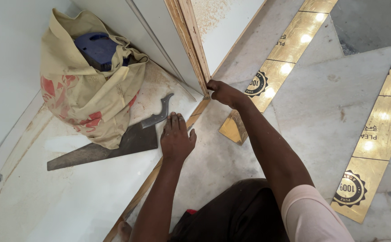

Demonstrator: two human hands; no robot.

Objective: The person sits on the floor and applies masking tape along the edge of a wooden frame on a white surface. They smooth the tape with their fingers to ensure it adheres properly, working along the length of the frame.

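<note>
Underhand, dusty white board [83,188]; pale raw wood edging [191,40].

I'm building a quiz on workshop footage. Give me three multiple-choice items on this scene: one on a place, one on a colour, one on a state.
1. Where does the handsaw lie?
A. partly under the cloth bag
B. on the gold strips
C. in the right hand

2. What colour is the object inside the bag?
A. red
B. blue
C. green

3. How is the left hand?
A. gripping the saw
B. clenched in a fist
C. pressed flat on the white board

Answers: 1 A, the blade runs beneath the bag's lower edge. 2 B, a blue shape shows in the bag's mouth. 3 C, the fingers lie spread near the board's edge, while the right hand pinches the wooden edging.
</note>
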